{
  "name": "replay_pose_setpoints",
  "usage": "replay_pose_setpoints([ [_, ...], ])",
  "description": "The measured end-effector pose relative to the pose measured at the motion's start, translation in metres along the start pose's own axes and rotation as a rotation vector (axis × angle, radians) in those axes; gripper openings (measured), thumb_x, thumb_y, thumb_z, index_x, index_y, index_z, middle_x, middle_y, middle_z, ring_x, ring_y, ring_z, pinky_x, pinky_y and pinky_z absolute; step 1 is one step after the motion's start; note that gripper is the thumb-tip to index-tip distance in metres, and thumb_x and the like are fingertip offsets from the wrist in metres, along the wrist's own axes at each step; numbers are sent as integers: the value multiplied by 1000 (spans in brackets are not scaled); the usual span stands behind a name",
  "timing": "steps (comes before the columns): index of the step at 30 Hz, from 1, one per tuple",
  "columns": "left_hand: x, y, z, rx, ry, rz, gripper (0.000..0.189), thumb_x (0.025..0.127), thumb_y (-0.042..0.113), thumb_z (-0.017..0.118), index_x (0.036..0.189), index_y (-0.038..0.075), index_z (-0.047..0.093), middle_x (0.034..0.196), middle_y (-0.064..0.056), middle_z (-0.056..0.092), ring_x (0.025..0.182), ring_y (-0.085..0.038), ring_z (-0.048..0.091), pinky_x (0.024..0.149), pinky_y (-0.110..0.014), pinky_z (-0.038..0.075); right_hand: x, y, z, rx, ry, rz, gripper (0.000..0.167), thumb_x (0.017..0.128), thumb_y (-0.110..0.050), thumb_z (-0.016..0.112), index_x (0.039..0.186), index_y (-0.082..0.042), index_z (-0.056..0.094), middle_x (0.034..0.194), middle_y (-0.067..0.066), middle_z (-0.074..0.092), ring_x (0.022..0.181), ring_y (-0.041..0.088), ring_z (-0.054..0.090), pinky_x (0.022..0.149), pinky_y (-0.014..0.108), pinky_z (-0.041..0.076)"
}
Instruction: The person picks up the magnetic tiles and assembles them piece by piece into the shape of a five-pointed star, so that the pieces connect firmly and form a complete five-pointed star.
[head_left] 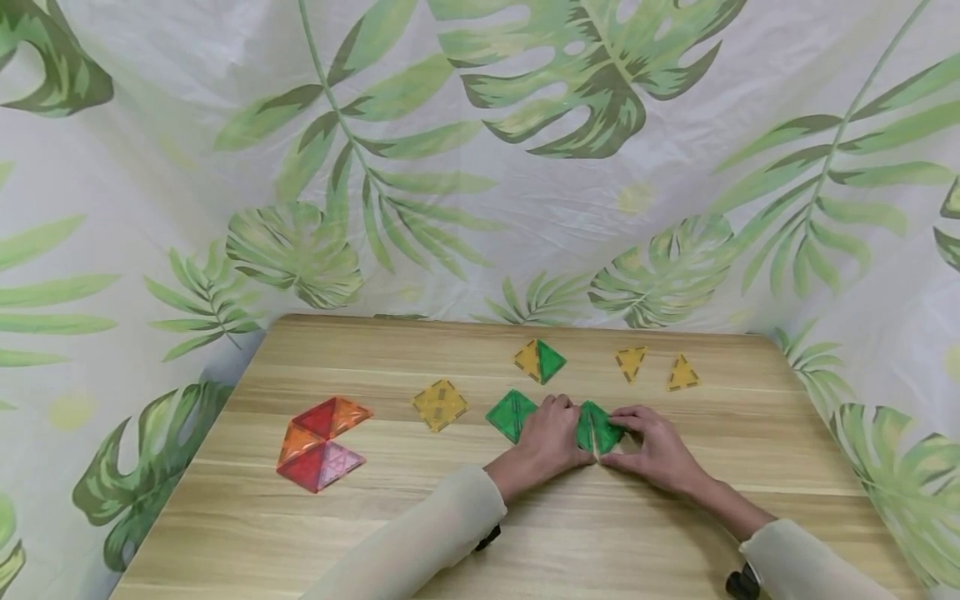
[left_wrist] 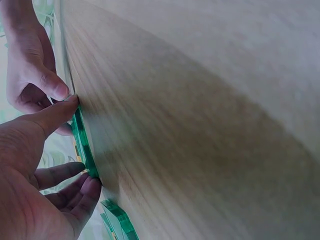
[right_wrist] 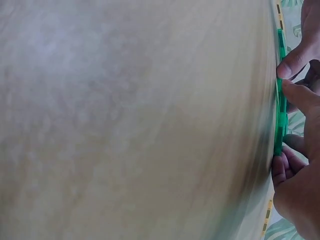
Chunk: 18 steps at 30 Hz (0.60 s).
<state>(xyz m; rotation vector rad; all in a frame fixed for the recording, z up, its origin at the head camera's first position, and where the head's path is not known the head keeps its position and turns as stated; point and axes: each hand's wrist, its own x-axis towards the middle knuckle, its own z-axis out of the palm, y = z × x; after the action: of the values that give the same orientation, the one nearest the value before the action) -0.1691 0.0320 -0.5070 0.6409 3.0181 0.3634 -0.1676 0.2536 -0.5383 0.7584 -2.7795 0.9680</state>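
Two green triangular magnetic tiles lie side by side on the wooden table, with a thin gap between them that widens towards the person. My left hand (head_left: 550, 437) pinches the left green tile (head_left: 585, 432) between thumb and fingers and covers part of it. On the other side, my right hand (head_left: 662, 450) grips the right green tile (head_left: 606, 433) by its outer edges. Both thumbs meet near the tiles' front corner. Seen edge-on in the left wrist view, a green tile (left_wrist: 84, 142) sits within the left hand's grasp. Just left of that hand is a green diamond (head_left: 510, 414) of joined triangles.
Behind the hands lies a diamond, half yellow (head_left: 527, 361) and half green (head_left: 551, 362). Two yellow triangles (head_left: 632, 363) are at the back right. Further left are a yellow diamond (head_left: 439, 405) and a fan of red, orange and pink triangles (head_left: 303, 471). Leaf-printed cloth (head_left: 540, 217) hangs behind the table.
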Motion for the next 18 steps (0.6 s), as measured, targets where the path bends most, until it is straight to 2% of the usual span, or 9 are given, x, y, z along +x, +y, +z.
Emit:
replay_pose_setpoints([
  [6, 1, 0, 1, -3, -2, 9, 73, 78, 58, 91, 129, 10, 74, 128, -6, 69, 115, -21, 65, 86, -34, 62, 0, 1, 0, 4, 2, -1, 53, 78, -29, 97, 121, -3, 78, 123, 7, 72, 115, 31, 69, 94, 52, 59],
  [13, 3, -3, -6, -64, -14, 37, 74, 78, 58, 91, 130, 8, 74, 130, -7, 68, 115, -22, 64, 87, -33, 61, 2, 5, -6, 32, -5, -13, 51, 81, -24, 95, 123, -2, 77, 125, 8, 71, 114, 30, 69, 94, 50, 59],
  [18, 13, -4, -10, -101, -1, 61, 76, 81, 59, 88, 137, 12, 69, 137, -5, 66, 122, -20, 62, 94, -32, 59, 6, 16, -21, 11, 54, -36, 47, 81, -14, 94, 121, 3, 75, 124, 15, 71, 107, 32, 71, 89, 48, 61],
])
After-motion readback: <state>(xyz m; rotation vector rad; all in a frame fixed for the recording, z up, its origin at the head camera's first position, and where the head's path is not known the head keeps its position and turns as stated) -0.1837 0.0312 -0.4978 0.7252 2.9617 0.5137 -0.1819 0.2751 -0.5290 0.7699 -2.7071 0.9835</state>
